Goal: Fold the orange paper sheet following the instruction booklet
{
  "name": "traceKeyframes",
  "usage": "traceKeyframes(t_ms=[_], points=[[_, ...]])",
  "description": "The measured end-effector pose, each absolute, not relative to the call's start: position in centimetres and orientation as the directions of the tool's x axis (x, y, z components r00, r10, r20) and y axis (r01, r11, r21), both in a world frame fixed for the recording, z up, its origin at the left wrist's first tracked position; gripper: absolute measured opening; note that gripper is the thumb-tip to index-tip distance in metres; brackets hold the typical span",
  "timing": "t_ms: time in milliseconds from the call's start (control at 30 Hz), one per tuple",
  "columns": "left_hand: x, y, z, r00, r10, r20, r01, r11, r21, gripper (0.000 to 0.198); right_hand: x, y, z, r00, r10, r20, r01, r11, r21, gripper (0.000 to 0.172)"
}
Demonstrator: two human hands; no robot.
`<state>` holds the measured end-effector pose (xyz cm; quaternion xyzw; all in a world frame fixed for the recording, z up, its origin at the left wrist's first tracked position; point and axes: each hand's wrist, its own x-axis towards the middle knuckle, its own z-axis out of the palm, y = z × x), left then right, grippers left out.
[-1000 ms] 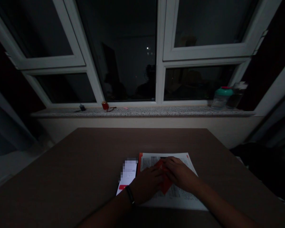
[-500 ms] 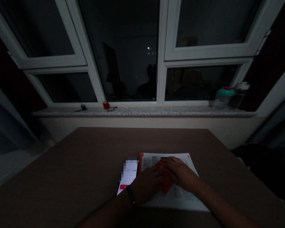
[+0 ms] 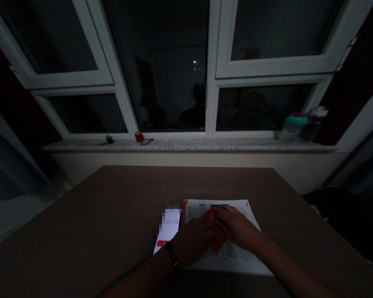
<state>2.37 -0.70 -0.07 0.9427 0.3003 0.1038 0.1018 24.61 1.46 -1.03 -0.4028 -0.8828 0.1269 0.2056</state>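
Note:
A folded piece of red paper [image 3: 218, 241] lies on a printed white sheet [image 3: 233, 211], its top and lower tip showing between my hands. My left hand [image 3: 193, 242] presses on its left side, with a dark band [image 3: 172, 255] around the wrist. My right hand [image 3: 235, 227] holds its upper right side, fingertips close to those of my left hand. The paper's middle is hidden under my fingers. Just left of the sheet, a smartphone [image 3: 168, 230] lies with its screen lit, partly blurred, and my left hand covers its lower right corner.
All this rests on a brown table [image 3: 112, 215]. Beyond it runs a speckled stone windowsill [image 3: 186, 145] beneath a dark white-framed window [image 3: 164, 82]. On the sill stand a teal-lidded bottle [image 3: 293, 128], a second bottle [image 3: 312, 125], and several small items at left.
My hands stay on the red paper with only slight shifts. The whole view has drifted a little, and the windowsill sits slightly differently in the frame.

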Motion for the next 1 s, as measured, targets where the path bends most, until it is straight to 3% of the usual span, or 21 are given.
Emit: traceKeyframes(t_ms=[1000], points=[[2.23,-0.64,-0.03,0.800,0.582,0.147,0.532,-0.800,0.276,0.021,24.68,1.38,-1.13,-0.621,0.726,0.296,0.631,0.687,-0.361,0.025]])
